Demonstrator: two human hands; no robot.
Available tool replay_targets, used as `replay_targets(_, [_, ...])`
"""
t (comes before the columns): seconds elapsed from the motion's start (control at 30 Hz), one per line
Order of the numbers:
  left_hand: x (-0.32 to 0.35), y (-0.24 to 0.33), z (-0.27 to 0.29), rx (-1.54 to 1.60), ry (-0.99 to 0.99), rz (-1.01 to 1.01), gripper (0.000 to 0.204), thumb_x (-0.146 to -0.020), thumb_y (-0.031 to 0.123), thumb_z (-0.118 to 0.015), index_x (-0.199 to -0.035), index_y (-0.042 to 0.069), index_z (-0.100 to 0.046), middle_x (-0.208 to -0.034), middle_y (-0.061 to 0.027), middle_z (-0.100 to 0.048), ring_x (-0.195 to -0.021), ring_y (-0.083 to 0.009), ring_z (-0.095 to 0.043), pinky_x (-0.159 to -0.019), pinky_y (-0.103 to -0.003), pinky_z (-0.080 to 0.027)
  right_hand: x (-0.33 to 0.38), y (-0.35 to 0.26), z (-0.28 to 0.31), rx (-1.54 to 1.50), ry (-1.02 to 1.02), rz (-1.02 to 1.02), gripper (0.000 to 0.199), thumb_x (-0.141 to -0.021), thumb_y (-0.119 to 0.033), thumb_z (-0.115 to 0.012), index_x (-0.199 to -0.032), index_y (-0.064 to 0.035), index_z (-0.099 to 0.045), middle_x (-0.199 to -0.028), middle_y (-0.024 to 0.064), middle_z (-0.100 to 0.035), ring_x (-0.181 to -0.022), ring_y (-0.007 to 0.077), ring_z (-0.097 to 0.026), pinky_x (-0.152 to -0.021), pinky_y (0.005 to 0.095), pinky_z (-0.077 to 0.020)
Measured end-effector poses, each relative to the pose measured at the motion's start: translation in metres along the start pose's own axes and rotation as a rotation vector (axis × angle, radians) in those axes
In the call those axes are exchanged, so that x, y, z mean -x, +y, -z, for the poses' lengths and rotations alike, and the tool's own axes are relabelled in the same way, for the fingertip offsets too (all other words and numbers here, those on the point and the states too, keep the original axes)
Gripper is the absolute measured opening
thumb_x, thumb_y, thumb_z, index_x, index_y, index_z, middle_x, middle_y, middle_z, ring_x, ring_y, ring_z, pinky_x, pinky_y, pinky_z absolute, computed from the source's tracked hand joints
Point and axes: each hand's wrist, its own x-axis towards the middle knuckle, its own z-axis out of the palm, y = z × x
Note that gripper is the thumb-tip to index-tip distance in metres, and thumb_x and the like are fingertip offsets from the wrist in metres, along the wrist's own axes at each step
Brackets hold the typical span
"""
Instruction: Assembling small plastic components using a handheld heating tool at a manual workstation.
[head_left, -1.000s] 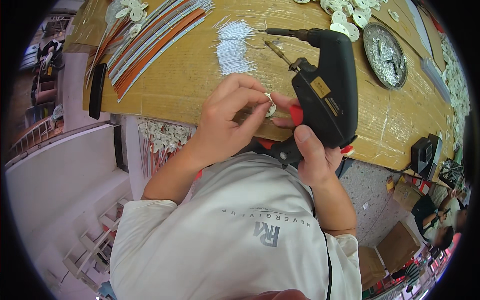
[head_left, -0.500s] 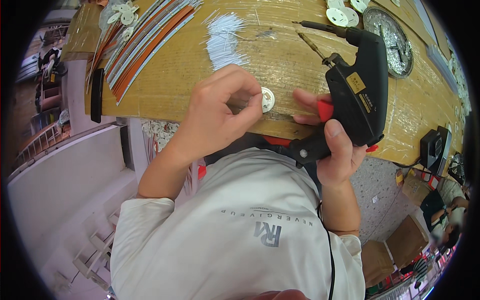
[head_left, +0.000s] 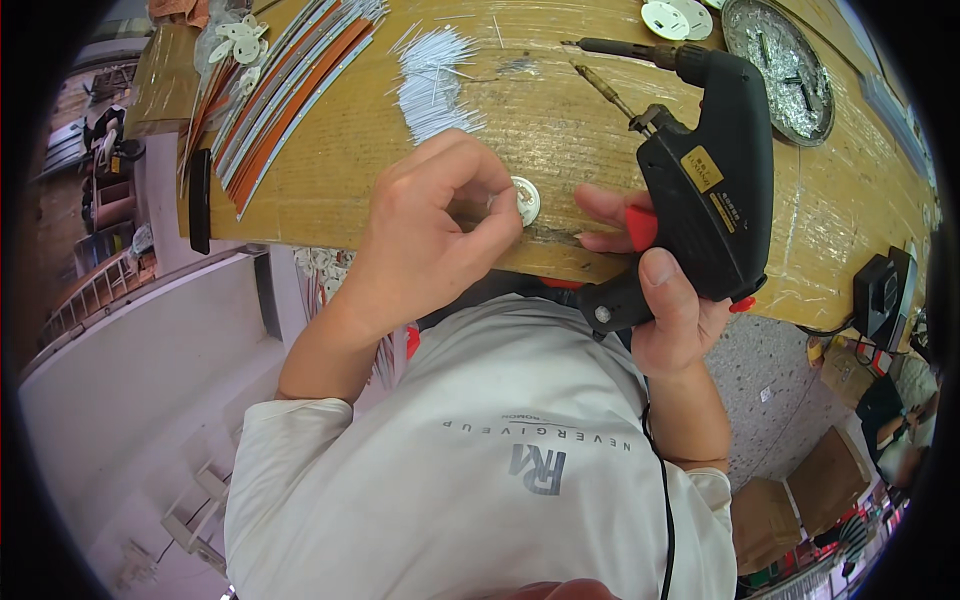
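A cardboard-covered bench (head_left: pixel 560 120) is stretching beyond the fingers, with a pale floor showing below. The left hand (head_left: pixel 425 235) is pinching a small white disc (head_left: pixel 524 199) at its fingertips, partly hiding it. The right hand (head_left: pixel 672 300) is gripping a black soldering gun (head_left: pixel 715 190), now drawn farther right of the disc than before.

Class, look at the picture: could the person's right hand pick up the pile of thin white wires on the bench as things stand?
Probably not at once: the right hand is full, gripping the black soldering gun. The white wires lie uncovered beyond the left hand.
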Motion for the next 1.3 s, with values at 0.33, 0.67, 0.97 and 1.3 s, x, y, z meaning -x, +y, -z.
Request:
replay_targets(0.33, [0.002,0.0,-0.002,0.059,0.021,0.007,0.007,-0.087,-0.007,-0.072,-0.088,-0.003,-0.066,-0.093,-0.0059,-0.068,-0.08,-0.0097,-0.064,-0.07,-0.024,-0.052,0.002,-0.004,0.002,0.026,-0.021,-0.045,0.053,-0.098,-0.023,-0.057,-0.138,0.0111,-0.052,-0.121,0.031,-0.071,-0.106,0.0344,-0.074,-0.092,0.0429,-0.0611])
replay_targets(0.67, [0.001,-0.002,0.0,0.101,-0.002,0.009,0.005,-0.087,-0.008,-0.072,-0.091,-0.004,-0.072,-0.098,-0.0069,-0.069,-0.081,-0.009,-0.065,-0.069,-0.024,-0.054,0.028,-0.027,0.022,-0.065,0.107,-0.231,0.062,-0.086,-0.023,-0.072,-0.135,0.0107,-0.055,-0.117,0.0262,-0.068,-0.068,0.0241,-0.068,-0.059,0.0339,-0.0576])
replay_targets(0.97, [0.001,-0.004,-0.002,0.075,0.005,-0.02,0.006,-0.087,-0.008,-0.072,-0.09,-0.004,-0.072,-0.099,-0.0068,-0.069,-0.082,-0.0083,-0.065,-0.07,-0.023,-0.054,0.037,-0.03,0.032,-0.001,0.042,-0.42,0.05,-0.085,-0.015,-0.069,-0.128,0.0067,-0.058,-0.103,0.0213,-0.068,-0.06,0.0218,-0.065,-0.052,0.0316,-0.0542])
replay_targets(1.3, [0.002,-0.004,-0.001,0.079,0.008,-0.017,0.006,-0.086,-0.008,-0.072,-0.09,-0.004,-0.072,-0.099,-0.0069,-0.069,-0.082,-0.0086,-0.066,-0.07,-0.023,-0.054,0.035,-0.031,0.032,-0.019,0.04,-0.471,0.049,-0.086,-0.018,-0.07,-0.127,0.0051,-0.059,-0.094,0.0152,-0.066,-0.058,0.0199,-0.064,-0.052,0.0302,-0.0534])
